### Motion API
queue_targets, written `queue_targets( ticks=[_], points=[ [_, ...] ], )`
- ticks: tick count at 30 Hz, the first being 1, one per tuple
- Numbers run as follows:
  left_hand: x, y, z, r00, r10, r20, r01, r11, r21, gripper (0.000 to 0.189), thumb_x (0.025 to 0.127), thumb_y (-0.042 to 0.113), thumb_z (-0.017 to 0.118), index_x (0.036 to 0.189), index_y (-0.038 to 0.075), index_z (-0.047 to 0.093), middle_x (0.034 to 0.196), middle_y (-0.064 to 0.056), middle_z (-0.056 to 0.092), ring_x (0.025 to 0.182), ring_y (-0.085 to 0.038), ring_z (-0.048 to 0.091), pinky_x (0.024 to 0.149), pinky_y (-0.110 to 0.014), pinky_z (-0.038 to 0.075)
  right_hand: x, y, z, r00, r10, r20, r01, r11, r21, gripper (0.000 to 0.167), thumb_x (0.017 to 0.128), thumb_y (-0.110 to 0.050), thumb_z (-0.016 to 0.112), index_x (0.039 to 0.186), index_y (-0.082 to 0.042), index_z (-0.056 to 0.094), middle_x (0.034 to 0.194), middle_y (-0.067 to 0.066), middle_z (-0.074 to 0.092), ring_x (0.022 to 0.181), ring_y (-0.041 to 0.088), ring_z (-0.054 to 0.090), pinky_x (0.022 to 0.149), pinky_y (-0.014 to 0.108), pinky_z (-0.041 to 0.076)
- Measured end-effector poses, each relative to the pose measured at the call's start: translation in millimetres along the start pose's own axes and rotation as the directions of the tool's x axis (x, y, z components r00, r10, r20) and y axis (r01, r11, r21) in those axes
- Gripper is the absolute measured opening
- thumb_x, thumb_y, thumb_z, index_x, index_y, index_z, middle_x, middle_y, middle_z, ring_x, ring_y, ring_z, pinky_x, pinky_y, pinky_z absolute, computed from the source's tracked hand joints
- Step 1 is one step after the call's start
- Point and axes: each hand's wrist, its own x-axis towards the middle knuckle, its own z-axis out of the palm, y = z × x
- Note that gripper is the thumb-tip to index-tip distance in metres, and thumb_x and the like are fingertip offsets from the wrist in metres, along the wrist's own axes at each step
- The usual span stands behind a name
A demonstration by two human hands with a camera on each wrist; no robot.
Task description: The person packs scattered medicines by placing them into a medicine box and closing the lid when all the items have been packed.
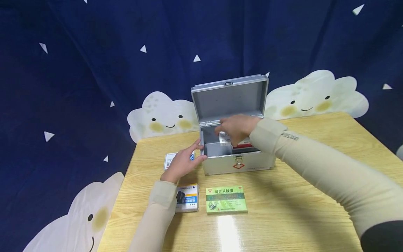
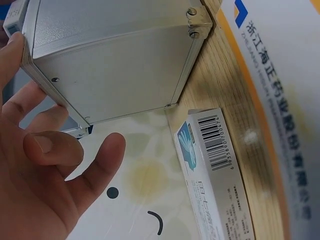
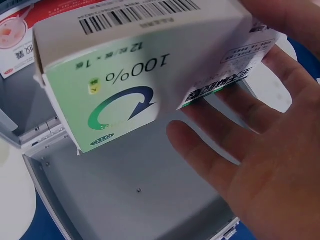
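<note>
My right hand [image 1: 238, 128] holds a white and green medicine box [image 3: 115, 95] over the inside of a silver first-aid case [image 1: 217, 169]. In the right wrist view its thumb is on one face and its fingers are on the opposite face, at one end of the box. My left hand [image 1: 182, 161] touches the left rim of the case, thumb near the front corner and fingers spread along the edge. The case lid [image 1: 231, 99] stands up at the back. A red and white box [image 3: 15, 37] lies inside the case on the right.
A white box with a barcode [image 2: 215, 150] lies left of the case. Nearer the front are a white, blue and orange medicine box [image 1: 190, 199], partly behind the left wrist, and a green medicine box [image 1: 226, 199]. A dark blue curtain [image 1: 176, 38] hangs behind the wooden table [image 1: 283, 210].
</note>
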Motion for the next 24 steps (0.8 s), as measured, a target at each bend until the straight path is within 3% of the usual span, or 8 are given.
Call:
queue_targets(
  ticks=[9,16,24],
  points=[
    [-1.0,-0.2,-2.6,1.0,0.016,0.004,-0.016,1.0,0.019,0.067,0.093,0.06,0.057,0.152,0.033,0.038,0.153,0.006,0.049,0.139,-0.032,0.049,0.113,-0.052,0.042,4.8,1,4,0.998,0.037,0.044,-0.039,0.998,0.039,0.07,0.071,0.007,0.07,0.131,-0.028,0.062,0.129,0.007,0.057,0.09,0.022,0.058,0.061,0.024,0.049],
    [-1.4,-2.0,-2.5,1.0,0.008,0.011,-0.008,1.0,0.015,0.067,0.093,0.059,0.057,0.152,0.032,0.039,0.154,0.006,0.047,0.14,-0.031,0.049,0.113,-0.051,0.041,10.0,4,6,0.998,0.031,0.047,-0.032,0.999,0.011,0.068,0.071,0.002,0.075,0.131,-0.027,0.062,0.129,0.007,0.059,0.093,0.022,0.058,0.069,0.028,0.054],
    [-0.9,0.3,-1.7,1.0,0.024,0.008,-0.024,1.0,0.003,0.056,0.093,0.057,0.059,0.141,0.029,0.054,0.162,0.013,0.032,0.14,-0.031,0.048,0.112,-0.051,0.043,11.8,9,9,0.998,0.049,0.048,-0.05,0.999,0.02,0.069,0.07,0.001,0.078,0.131,-0.027,0.062,0.131,0.005,0.058,0.096,0.021,0.059,0.076,0.031,0.056]
  ],
)
